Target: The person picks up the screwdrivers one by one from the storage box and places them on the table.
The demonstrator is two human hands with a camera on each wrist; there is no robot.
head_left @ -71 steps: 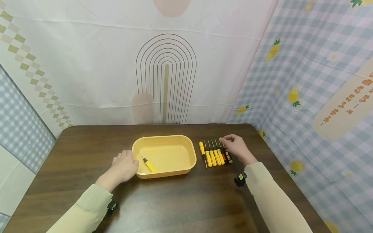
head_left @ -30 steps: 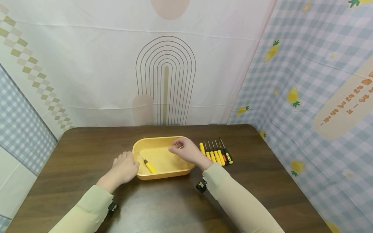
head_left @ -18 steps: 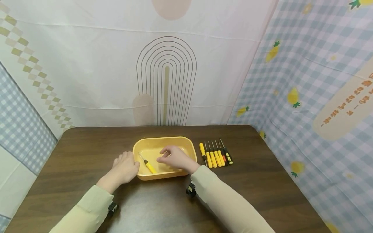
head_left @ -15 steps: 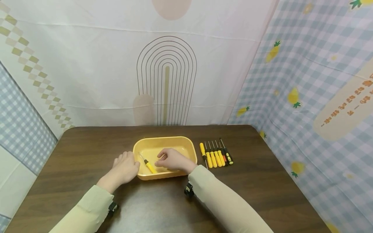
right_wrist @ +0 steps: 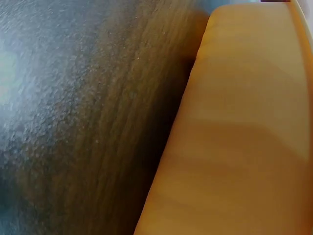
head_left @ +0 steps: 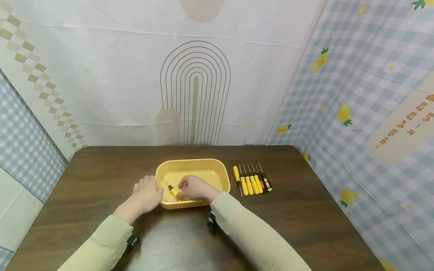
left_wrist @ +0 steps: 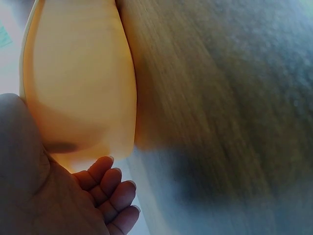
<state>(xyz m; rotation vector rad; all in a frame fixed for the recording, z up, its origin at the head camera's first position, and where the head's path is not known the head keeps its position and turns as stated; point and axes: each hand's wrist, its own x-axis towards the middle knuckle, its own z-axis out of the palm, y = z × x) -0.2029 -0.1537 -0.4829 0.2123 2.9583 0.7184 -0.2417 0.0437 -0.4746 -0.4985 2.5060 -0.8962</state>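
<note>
A yellow-and-black screwdriver (head_left: pixel 173 190) lies slanted in the left part of a yellow plastic bin (head_left: pixel 211 165), its thin shaft toward the back left. Over the handle's near end is my right hand (head_left: pixel 196 188), thumb and forefinger apart at the handle and partly covering it. My left hand (head_left: pixel 147 194) holds the bin's left end. In the left wrist view, curled fingers (left_wrist: pixel 120 196) lie against the outside of the bin wall (left_wrist: pixel 83 73), with the thumb up by the rim. The right wrist view shows just the bin's outer wall (right_wrist: pixel 234 147) and tabletop.
To the right of the bin, several screwdrivers (head_left: pixel 249 184) lie side by side, mostly yellow-handled. The leftmost screwdriver (head_left: pixel 236 174) points its shaft toward me; the others point away. A dark wooden table (head_left: pixel 169 241) meets patterned cloth at the back and right.
My right hand has left the row of screwdrivers, crossed over the bin's rim and moved left to the screwdriver inside. My left hand has stayed at the bin's left end.
</note>
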